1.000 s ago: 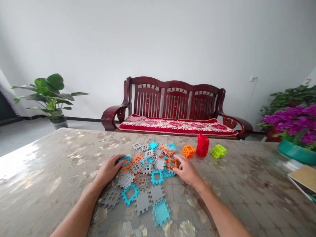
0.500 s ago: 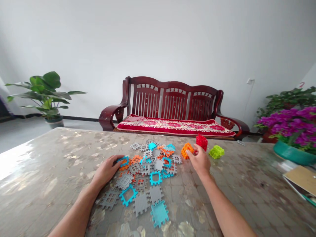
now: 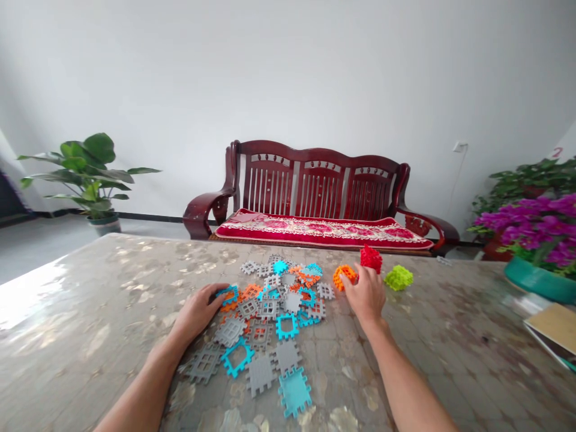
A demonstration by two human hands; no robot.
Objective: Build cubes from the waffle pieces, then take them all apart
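Observation:
My left hand (image 3: 200, 309) rests on the table at the left edge of a loose pile of interlocking plastic tiles. Its thumb and fingers are apart, with the fingertips against a blue tile (image 3: 230, 293). To the right of the pile, my right hand (image 3: 366, 294) has its thumb and fingers around an orange cube (image 3: 342, 277) built of toothed pieces, which sits on the table. Just behind those fingers stands a red cube (image 3: 371, 258), and a lime-green cube (image 3: 398, 278) lies further right. Grey tiles (image 3: 261, 375), blue frames (image 3: 287, 326) and orange pieces overlap in the pile.
The patterned tabletop (image 3: 112, 342) reaches toward a dark red wooden bench (image 3: 315, 186) with a red cushion. At the right are purple flowers in a teal pot (image 3: 537, 279) and a brown board or book (image 3: 555, 327). A potted plant (image 3: 96, 174) stands at left.
The whole view has shifted slightly, so things appear a little further right. My right hand stays at the orange cube and my left hand stays by the blue tile.

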